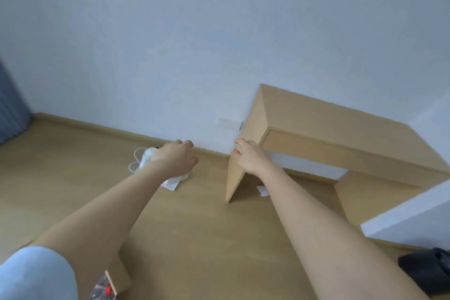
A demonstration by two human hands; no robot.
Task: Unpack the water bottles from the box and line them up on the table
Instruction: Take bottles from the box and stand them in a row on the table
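Observation:
Both my bare arms reach forward over the wooden floor. My left hand (179, 157) hangs in the air with loosely curled fingers and holds nothing. My right hand (248, 156) is also empty, fingers relaxed, in front of the left side panel of the light wooden table (328, 119). The table top is bare. At the bottom left edge, a cardboard box flap (120, 273) shows. Beside it is a clear water bottle with a red cap (107, 289), mostly cut off by the frame and my blue sleeve.
A white cable and power strip (142, 161) and a white sheet (170, 184) lie on the floor by the wall. Another scrap of paper (263, 191) lies under the table. A black object (426, 266) sits at the bottom right, and a blue curtain (12, 105) hangs at left.

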